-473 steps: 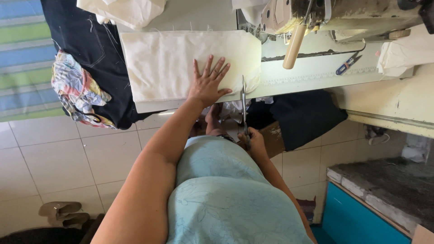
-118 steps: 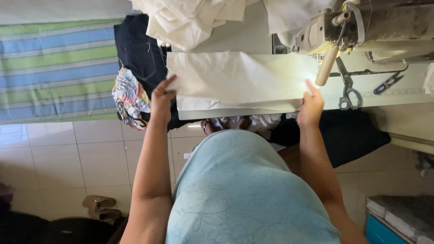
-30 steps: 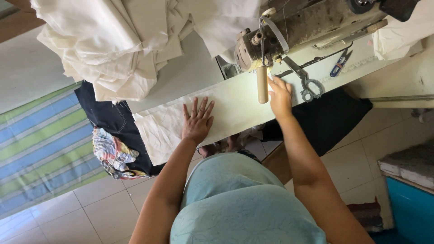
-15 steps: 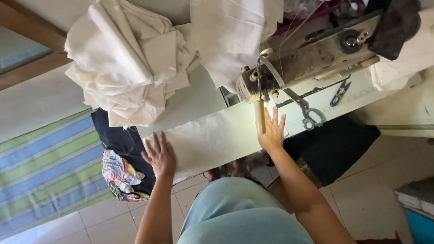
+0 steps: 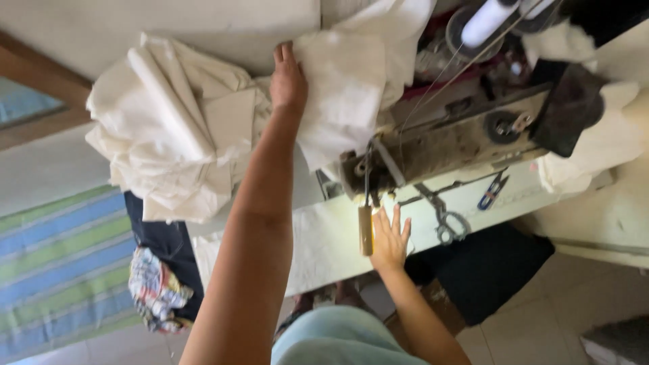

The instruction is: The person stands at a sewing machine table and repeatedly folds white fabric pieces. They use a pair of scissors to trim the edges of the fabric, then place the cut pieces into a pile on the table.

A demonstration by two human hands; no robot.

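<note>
The left hand (image 5: 289, 80) reaches to the table's far edge, fingers laid flat on a white cloth piece (image 5: 345, 88) beside the heap (image 5: 169, 128). The right hand (image 5: 390, 238), fingers spread, presses the fabric strip (image 5: 318, 243) flat near the sewing machine (image 5: 446, 138), seemingly to steady it.

The left hand (image 5: 289, 78) reaches far across the table, palm down with fingers together, resting on a hanging piece of cream cloth (image 5: 341, 94) that drapes down in loose folds beside the head of the sewing machine. Just left of that hand lies a heap of folded cream fabric (image 5: 172, 132), crumpled and stacked unevenly, its edges spilling toward the table's near side. The right hand (image 5: 390, 238) lies flat with fingers spread on a pale fabric panel (image 5: 307, 247), which is smoothed out along the table's front edge, just below the machine's needle area.
</note>
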